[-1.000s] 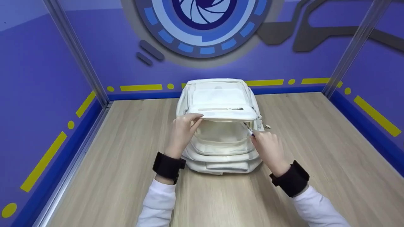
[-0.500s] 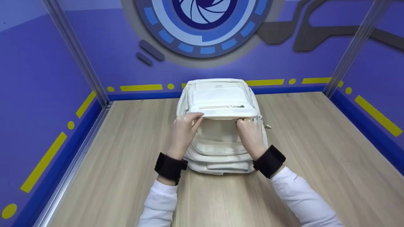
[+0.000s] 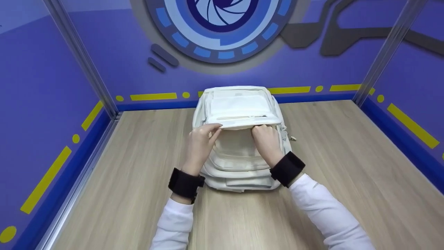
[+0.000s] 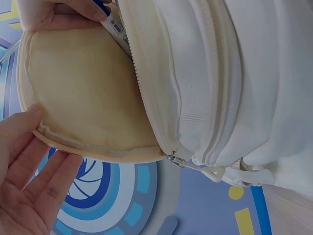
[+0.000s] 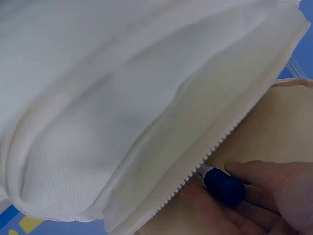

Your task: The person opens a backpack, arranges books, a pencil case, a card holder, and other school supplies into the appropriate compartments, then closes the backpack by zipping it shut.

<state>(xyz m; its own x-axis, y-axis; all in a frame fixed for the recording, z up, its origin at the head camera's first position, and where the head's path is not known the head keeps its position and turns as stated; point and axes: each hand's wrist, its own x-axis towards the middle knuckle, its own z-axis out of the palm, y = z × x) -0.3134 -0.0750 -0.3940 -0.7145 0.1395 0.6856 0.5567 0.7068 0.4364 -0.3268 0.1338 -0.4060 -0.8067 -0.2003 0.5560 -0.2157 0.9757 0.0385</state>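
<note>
A white backpack (image 3: 239,104) lies on the table with its front pocket unzipped. My left hand (image 3: 202,144) pinches the left edge of the raised pocket flap (image 4: 83,93), thumb inside and fingers behind it in the left wrist view. Inside the pocket mouth, my right hand (image 3: 269,142) grips a marker (image 5: 224,187) by its blue end. Its white printed body points past the zipper teeth (image 5: 188,176) into the pocket, so the far tip is hidden. In the head view, the right hand covers the marker. A zipper pull (image 4: 178,160) hangs at the pocket's corner.
The backpack stands close to the blue back wall (image 3: 138,80) on a wooden table (image 3: 145,166). Side walls with metal corner posts (image 3: 78,55) enclose the table. A strap end (image 3: 293,138) sticks out at the bag's right.
My right hand has moved left and up from the bag's right side into the pocket opening, carrying the marker. My left hand keeps its hold on the flap, which is raised slightly more.
</note>
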